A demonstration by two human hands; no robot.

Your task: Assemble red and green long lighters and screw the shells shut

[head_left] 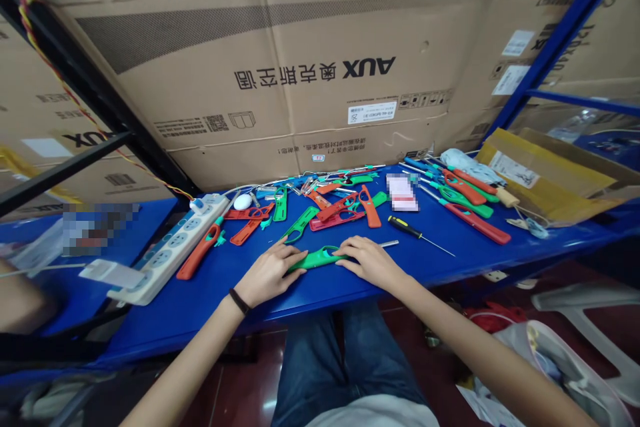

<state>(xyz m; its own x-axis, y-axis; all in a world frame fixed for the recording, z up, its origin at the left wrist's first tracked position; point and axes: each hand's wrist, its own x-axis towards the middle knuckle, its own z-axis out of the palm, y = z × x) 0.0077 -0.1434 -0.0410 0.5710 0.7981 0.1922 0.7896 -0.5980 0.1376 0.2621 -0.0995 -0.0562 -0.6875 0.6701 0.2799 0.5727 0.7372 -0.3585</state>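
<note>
The big cardboard box (280, 33) carries AUX and 奥克斯空调 in large black print, upside down; the box at the left (80, 140) shows AUX the same way, and the box at the right (545, 40) shows it too; the barcode sticker (373, 112) is too small to read.

Behind the blue steel counter (210, 320), large brown cardboard cartons (280, 60) printed with black AUX lettering filled a blue-framed metal shelving rack (560, 33); below the counter lay a dark red floor (240, 380), with a white plastic chair (585, 297) off its right end.
</note>
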